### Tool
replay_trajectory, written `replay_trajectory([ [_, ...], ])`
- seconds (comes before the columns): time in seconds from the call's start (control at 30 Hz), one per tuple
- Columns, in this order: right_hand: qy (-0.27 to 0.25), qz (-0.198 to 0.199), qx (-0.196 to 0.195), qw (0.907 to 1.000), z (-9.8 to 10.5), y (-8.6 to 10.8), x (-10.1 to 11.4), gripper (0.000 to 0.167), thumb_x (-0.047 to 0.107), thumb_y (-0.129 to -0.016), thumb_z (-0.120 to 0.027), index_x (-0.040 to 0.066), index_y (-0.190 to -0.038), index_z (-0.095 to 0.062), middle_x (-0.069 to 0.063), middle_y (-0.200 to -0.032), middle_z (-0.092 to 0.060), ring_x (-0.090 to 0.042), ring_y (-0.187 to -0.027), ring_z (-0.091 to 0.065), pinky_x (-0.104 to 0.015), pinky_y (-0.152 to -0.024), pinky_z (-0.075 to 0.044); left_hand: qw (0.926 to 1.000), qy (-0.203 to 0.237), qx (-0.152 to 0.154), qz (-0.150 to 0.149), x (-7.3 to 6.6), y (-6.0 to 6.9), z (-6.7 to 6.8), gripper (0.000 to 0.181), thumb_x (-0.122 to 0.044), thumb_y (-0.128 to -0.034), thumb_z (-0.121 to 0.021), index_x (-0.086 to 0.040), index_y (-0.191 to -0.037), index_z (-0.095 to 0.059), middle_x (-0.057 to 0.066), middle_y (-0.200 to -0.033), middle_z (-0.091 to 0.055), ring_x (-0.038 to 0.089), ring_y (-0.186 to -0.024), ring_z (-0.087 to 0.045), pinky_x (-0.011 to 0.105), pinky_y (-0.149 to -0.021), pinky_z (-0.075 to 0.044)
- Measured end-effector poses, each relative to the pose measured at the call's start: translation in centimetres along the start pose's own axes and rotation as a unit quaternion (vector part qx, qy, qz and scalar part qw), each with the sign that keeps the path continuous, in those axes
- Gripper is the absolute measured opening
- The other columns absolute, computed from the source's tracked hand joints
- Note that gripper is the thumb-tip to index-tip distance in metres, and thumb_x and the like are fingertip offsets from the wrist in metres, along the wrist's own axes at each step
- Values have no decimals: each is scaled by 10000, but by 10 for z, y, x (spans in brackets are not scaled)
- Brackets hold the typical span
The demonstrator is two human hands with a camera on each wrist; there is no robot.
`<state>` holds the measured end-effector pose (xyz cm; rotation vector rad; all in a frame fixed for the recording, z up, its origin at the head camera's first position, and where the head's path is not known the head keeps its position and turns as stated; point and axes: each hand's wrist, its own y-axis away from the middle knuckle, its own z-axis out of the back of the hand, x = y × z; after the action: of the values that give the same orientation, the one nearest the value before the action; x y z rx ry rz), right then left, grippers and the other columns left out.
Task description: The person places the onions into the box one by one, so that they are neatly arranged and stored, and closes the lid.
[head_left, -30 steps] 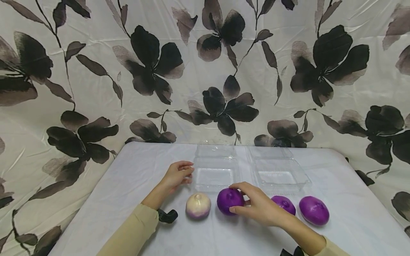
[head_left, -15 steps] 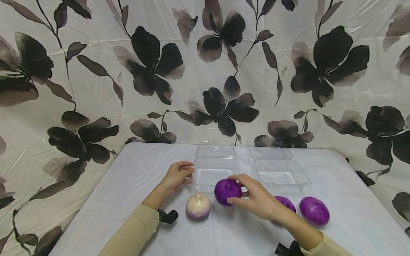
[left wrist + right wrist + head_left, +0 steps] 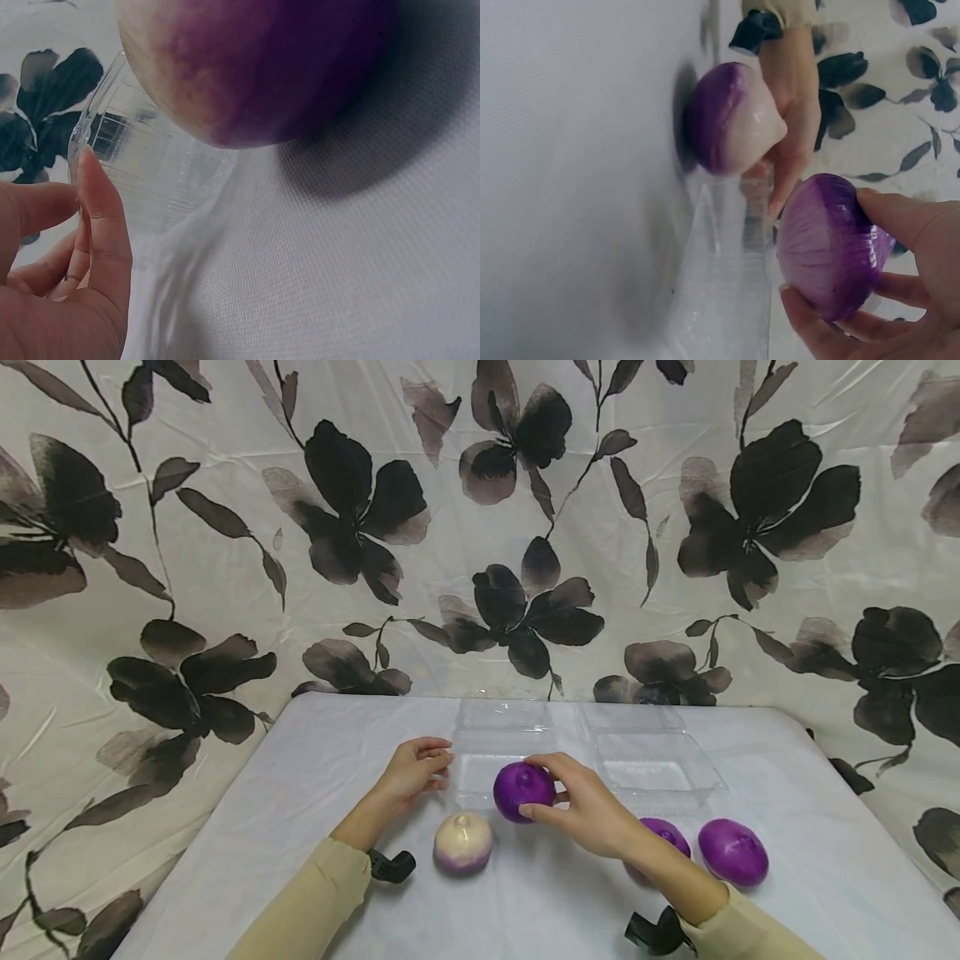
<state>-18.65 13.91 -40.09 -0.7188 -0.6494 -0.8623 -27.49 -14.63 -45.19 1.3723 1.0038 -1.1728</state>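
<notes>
My right hand grips a purple onion between thumb and fingers, raised off the table at the near edge of the left clear plastic container. The right wrist view shows this onion with a paler striped underside. My left hand is at that container's left side; the left wrist view has its thumb and forefinger pinching the container's rim. A white-and-purple onion sits between my forearms, touched by neither hand. The left container's lid lies folded back.
A second clear container, lid back, stands to the right. Two more purple onions lie at the right, one partly behind my right forearm. Black wrist mounts jut from both wrists. A floral curtain hangs behind the white table.
My right hand has lifted the purple onion from the table and carried it up, away from me and slightly left, toward the left container. My left hand has stayed put.
</notes>
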Motion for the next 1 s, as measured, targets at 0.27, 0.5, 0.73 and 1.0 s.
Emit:
replay_trajectory([
  [0.27, -17, -30, -154, 9999, -11, -9, -7, 566, 206, -902, -802, 40, -1386, -561, -123, -1304, -607, -273, -1136, -636, -303, -836, -614, 9999, -104, -7, 6, -1, 1, 0, 370, 2, -1000, -608, 87, -1355, -545, 42, -948, -593, 138, -774, -596, 215, -604, -584],
  [0.5, -60, -363, -505, 9980, -16, -20, -8, 568, 148, -875, -818, 29, -1375, -575, -128, -1282, -611, -249, -1113, -630, -266, -801, -610, 9999, -103, -4, 33, -3, 1, -1, 370, 4, -995, -613, 82, -1350, -548, 46, -952, -593, 141, -772, -599, 218, -606, -585],
  [0.73, 45, -259, -801, 9964, -28, -32, -11, 567, 155, -856, -836, 11, -1350, -596, -130, -1253, -623, -253, -1116, -628, -278, -783, -614, 10000, -5, 26, 81, -2, -1, 1, 372, 13, -988, -615, 84, -1346, -539, 42, -949, -600, 135, -753, -605, 227, -607, -593],
  [1.0, -38, -317, -881, 9956, -40, -49, -16, 533, 154, -861, -829, 21, -1327, -609, -138, -1254, -618, -260, -1128, -619, -310, -787, -629, 10000, -4, 27, 51, -2, -1, 1, 375, -1, -994, -617, 80, -1351, -534, 44, -950, -604, 136, -754, -610, 224, -601, -593],
])
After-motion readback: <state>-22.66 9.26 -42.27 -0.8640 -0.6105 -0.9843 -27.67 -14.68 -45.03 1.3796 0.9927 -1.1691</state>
